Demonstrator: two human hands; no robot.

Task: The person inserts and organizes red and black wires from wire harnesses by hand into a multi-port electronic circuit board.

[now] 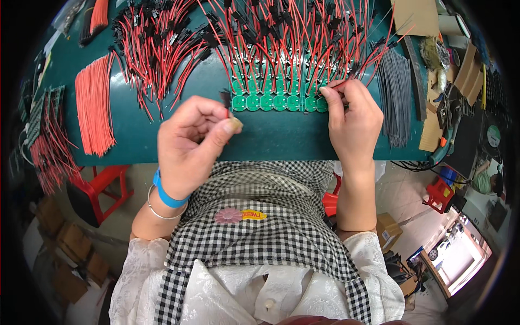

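My left hand (187,143) is closed in a pinch on a wire lead with a black connector (225,98) that sticks up past the fingertips. It hovers over the green mat, left of a panel of round green circuit boards (279,102). My right hand (355,116) pinches at the panel's right front corner, where a red wire lead (339,85) runs through its fingers; the wire's tip is hidden by the thumb. Red and black leads with connectors (271,32) stand up from the boards in the rows behind.
A heap of connector leads (154,43) lies left of the panel. Bundles of red wires (93,105) and dark grey wires (394,92) flank the work. Wired boards (51,130) hang at the left edge. A soldering tool (441,146) rests at the right edge, beside cardboard (431,127).
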